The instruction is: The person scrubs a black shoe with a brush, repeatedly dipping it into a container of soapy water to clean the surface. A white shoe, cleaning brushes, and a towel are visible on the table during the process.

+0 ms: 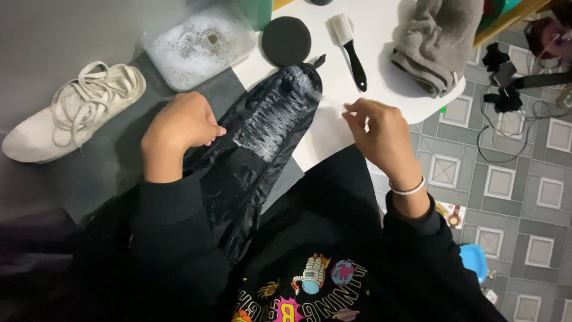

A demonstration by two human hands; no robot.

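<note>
A long black item [262,137], shiny and wet, lies across my lap and the white table [381,36], with white soap foam on its upper part. My left hand [179,128] is closed on the item's left edge, gripping it. My right hand [381,134] hovers to the right of it, fingers loosely curled and pinched together near the table edge; whether it holds something small I cannot make out. A brush [351,48] with a black handle and pale bristles lies on the table just beyond my right hand.
A white laced sneaker [71,110] lies at left. A clear tub of soapy water [199,45] stands at the back, next to a round black pad [286,40]. A grey folded towel [438,42] rests at right. Cables [518,95] lie on the tiled floor.
</note>
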